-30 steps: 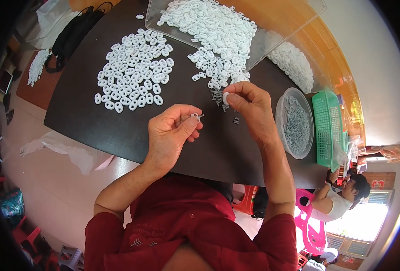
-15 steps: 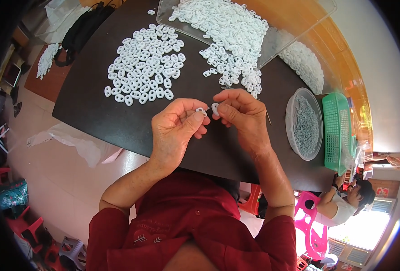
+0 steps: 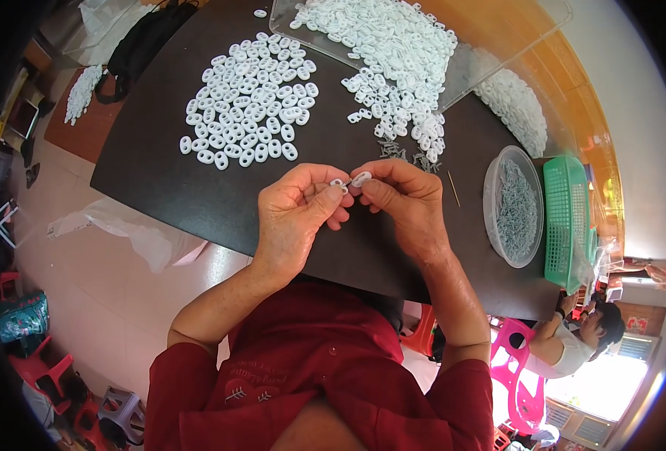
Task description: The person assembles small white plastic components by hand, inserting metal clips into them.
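Note:
My left hand (image 3: 291, 214) pinches a small white plastic piece (image 3: 338, 183) between thumb and fingertips. In the fingers of my right hand (image 3: 412, 207) is a white oval two-hole plastic piece (image 3: 361, 179). The two pieces are held close together above the dark table (image 3: 370, 255); whether they touch I cannot tell. Just beyond my right fingers lies a little heap of grey screws (image 3: 393, 149). Many white oval two-hole pieces (image 3: 250, 105) are spread at the far left, and a heap of smaller white pieces (image 3: 382, 45) spills from a clear tray (image 3: 464, 75).
To the right stand a round clear tub (image 3: 489, 218) of metal screws and a green basket (image 3: 557, 225). A thin stick (image 3: 454, 189) lies beside my right hand. Another person (image 3: 566, 338) sits at the lower right near a pink chair (image 3: 509, 368). A black bag (image 3: 134, 56) is at the upper left.
My right hand has brought its oval piece nearer the piece in my left hand and tilted it flatter. The screw heap now shows beyond my fingers. The whole view has shifted slightly.

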Tool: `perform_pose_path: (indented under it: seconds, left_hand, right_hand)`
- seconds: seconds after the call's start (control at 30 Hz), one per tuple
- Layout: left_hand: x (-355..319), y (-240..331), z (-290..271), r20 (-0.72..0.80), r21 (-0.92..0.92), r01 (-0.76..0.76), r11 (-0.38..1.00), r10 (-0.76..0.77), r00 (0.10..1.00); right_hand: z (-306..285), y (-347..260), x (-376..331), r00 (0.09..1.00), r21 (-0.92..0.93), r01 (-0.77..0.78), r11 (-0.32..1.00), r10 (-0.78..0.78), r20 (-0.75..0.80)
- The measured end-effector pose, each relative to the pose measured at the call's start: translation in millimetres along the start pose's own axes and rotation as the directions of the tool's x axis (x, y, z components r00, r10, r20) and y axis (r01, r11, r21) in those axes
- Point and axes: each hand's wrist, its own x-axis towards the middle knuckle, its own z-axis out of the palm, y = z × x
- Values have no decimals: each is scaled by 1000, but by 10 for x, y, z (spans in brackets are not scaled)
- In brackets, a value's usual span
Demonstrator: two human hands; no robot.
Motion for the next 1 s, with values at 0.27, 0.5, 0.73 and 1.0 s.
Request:
perform_pose_path:
  seconds: [0.27,0.5,0.73,1.0]
  left_hand:
    - [-47,-3,10,-24,95,-57,994,60,998]
    - [-48,-20,-29,-12,115,3,993,-1,1000]
    - [-64,-11,-20,-29,148,17,989,-13,999]
    - [-83,-20,-16,-30,221,-28,975,36,999]
  right_hand:
    - [-14,-73,35,992,-21,-126,992,126,-2]
    - [-17,-24,32,994,25,-104,994,103,23]
    - [-24,-28,47,998,10,-59,998,59,4]
    - [6,-6,49,999,-5,19,1000,-18,33]
